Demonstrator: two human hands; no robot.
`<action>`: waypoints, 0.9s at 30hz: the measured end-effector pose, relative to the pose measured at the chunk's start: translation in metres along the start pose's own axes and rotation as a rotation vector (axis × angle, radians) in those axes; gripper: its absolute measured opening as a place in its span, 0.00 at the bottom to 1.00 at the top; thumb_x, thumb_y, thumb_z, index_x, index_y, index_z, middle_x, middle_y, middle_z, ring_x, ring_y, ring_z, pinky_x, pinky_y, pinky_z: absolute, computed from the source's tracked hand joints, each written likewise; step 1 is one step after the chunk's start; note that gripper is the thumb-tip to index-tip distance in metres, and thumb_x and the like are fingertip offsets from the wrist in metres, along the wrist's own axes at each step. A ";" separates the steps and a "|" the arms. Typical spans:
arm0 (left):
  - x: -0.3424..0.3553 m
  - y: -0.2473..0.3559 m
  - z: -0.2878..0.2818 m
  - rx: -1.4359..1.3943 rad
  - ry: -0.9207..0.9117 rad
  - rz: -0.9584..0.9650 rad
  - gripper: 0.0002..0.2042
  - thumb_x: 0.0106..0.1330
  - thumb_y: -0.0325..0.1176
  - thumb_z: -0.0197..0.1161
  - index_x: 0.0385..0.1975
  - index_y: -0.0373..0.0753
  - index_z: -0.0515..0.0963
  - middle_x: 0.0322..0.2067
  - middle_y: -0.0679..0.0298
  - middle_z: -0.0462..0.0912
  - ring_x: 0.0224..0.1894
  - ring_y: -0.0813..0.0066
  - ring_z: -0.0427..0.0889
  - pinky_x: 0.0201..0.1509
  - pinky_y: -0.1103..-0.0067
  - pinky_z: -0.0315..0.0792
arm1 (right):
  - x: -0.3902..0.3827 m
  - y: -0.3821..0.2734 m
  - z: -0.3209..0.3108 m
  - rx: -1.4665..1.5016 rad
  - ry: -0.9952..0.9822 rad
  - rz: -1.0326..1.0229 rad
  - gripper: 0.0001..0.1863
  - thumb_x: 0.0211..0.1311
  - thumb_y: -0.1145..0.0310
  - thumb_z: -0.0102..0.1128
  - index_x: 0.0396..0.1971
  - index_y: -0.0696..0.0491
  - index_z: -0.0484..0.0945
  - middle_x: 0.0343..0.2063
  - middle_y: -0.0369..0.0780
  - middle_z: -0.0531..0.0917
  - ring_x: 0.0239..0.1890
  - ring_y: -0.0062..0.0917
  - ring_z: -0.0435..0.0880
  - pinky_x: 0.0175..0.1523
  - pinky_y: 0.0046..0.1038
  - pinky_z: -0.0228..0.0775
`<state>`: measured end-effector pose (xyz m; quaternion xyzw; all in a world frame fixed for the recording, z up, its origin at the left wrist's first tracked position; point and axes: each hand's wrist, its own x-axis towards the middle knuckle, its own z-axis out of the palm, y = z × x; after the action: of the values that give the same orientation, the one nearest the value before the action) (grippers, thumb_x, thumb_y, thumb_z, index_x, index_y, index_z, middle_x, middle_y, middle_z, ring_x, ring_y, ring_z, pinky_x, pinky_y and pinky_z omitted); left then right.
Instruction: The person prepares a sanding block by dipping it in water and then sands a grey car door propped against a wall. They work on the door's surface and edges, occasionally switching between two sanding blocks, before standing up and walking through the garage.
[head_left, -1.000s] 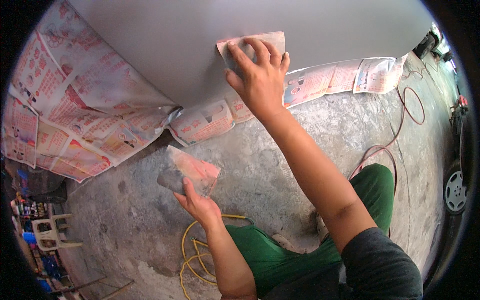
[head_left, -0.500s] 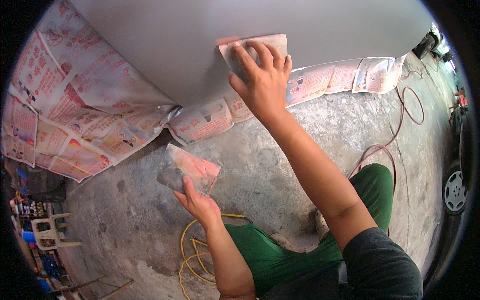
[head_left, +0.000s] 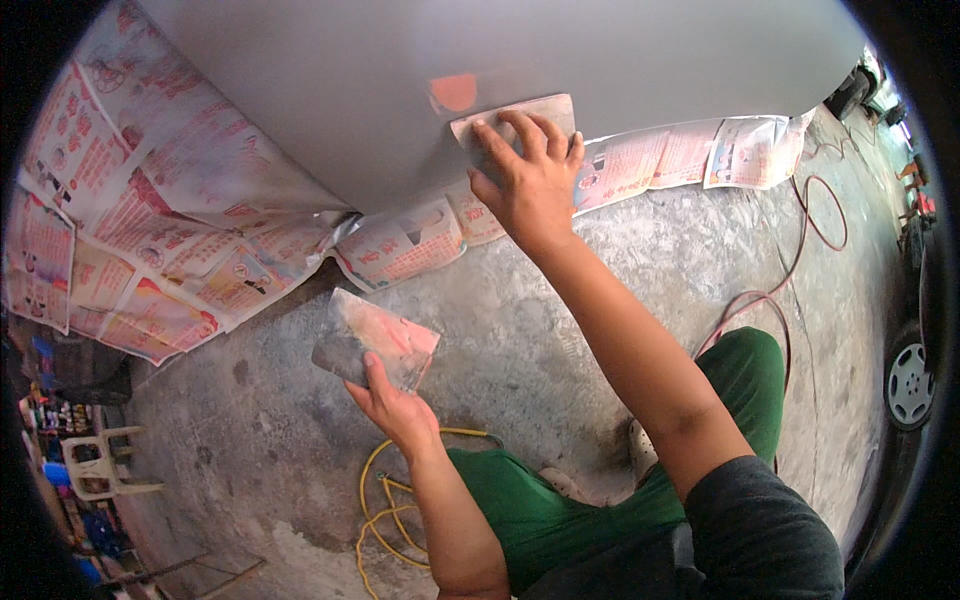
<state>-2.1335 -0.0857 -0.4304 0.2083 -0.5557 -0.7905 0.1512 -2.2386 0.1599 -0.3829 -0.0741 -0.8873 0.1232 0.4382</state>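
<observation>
My right hand (head_left: 530,180) rests with bent fingers on a pale, dusty rectangular sheet (head_left: 550,105), pressing it against a smooth grey panel (head_left: 680,55). A pink-orange patch (head_left: 455,92) shows on the panel just above the sheet. Lower left, my left hand (head_left: 390,405) grips a flat rectangular piece (head_left: 372,335), smudged dark grey and salmon pink, held over the concrete floor. Printed paper sheets (head_left: 150,240) cover the area left of the panel and hang along its lower edge.
My green-clad legs (head_left: 745,380) are folded below my hands. A yellow hose (head_left: 370,480) and a reddish hose (head_left: 830,240) lie on the concrete floor (head_left: 250,450). A plastic chair (head_left: 95,470) and clutter stand at left; a wheel (head_left: 908,385) is at right.
My right hand and its sheet have moved downward and slightly right on the panel, uncovering the pink-orange patch. My left hand with its piece has barely shifted.
</observation>
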 end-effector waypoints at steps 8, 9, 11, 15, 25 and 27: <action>0.009 -0.012 -0.013 0.018 -0.055 -0.014 0.50 0.68 0.45 0.66 0.76 0.35 0.34 0.73 0.49 0.57 0.70 0.48 0.64 0.62 0.50 0.71 | 0.025 -0.004 -0.019 -0.010 0.090 -0.035 0.30 0.49 0.57 0.74 0.57 0.37 0.79 0.60 0.34 0.74 0.65 0.38 0.67 0.65 0.66 0.52; 0.009 -0.012 -0.013 0.019 -0.057 -0.020 0.50 0.67 0.45 0.66 0.76 0.35 0.34 0.73 0.49 0.57 0.70 0.48 0.64 0.61 0.50 0.71 | 0.027 -0.004 -0.020 -0.011 0.089 -0.044 0.30 0.49 0.57 0.74 0.57 0.37 0.79 0.59 0.34 0.74 0.65 0.38 0.67 0.65 0.66 0.52; 0.007 -0.009 -0.011 0.017 -0.055 -0.023 0.49 0.67 0.45 0.66 0.77 0.36 0.36 0.72 0.49 0.58 0.70 0.49 0.65 0.61 0.50 0.71 | 0.031 -0.003 -0.021 -0.014 0.090 -0.054 0.31 0.49 0.57 0.73 0.57 0.39 0.79 0.60 0.34 0.73 0.65 0.38 0.67 0.66 0.65 0.52; -0.004 0.003 0.004 -0.007 -0.033 -0.022 0.38 0.72 0.41 0.61 0.73 0.28 0.48 0.70 0.45 0.61 0.69 0.55 0.67 0.73 0.64 0.59 | 0.025 -0.009 -0.033 0.019 0.052 -0.097 0.32 0.49 0.57 0.75 0.57 0.42 0.78 0.60 0.34 0.73 0.65 0.38 0.67 0.67 0.64 0.50; -0.011 0.010 0.010 0.029 0.031 -0.087 0.45 0.71 0.44 0.62 0.73 0.23 0.40 0.71 0.43 0.57 0.71 0.57 0.62 0.75 0.66 0.54 | 0.017 0.009 -0.018 0.066 0.122 -0.223 0.23 0.45 0.58 0.78 0.43 0.42 0.80 0.51 0.30 0.77 0.59 0.33 0.71 0.69 0.62 0.46; -0.012 0.010 0.010 0.043 0.042 -0.072 0.43 0.71 0.44 0.61 0.72 0.23 0.43 0.70 0.44 0.59 0.70 0.58 0.64 0.74 0.66 0.55 | 0.010 0.008 -0.020 0.072 0.107 -0.262 0.19 0.44 0.58 0.78 0.36 0.43 0.80 0.48 0.29 0.79 0.58 0.31 0.73 0.70 0.61 0.46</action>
<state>-2.1278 -0.0757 -0.4160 0.2482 -0.5615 -0.7786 0.1296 -2.2285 0.1727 -0.3656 0.0514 -0.8599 0.0926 0.4994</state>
